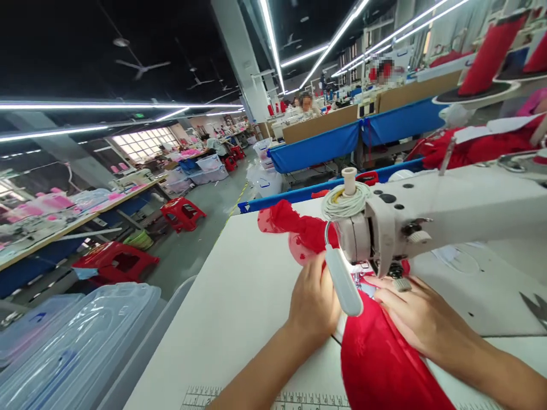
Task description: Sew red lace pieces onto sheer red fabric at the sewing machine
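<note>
A white sewing machine (427,210) stands over the table, its needle area lit by a small lamp (344,282). Red lace-like fabric (380,353) runs from the table's front edge up under the needle area. More of the same fabric lies bunched behind the machine head. Left of the needle, my left hand (314,299) is closed with its fingers curled at the fabric; the lamp covers part of them. My right hand (412,313) grips the fabric on the right side, fingertips close to the presser foot. The machine head partly hides those fingertips.
A ruler strip (294,401) runs along the table's front edge. Scissors (534,310) lie at the right. Lidded plastic boxes (85,341) stand on the left, with red stools (115,262) beyond. A red thread cone (491,57) rises at upper right. Other people sit farther back.
</note>
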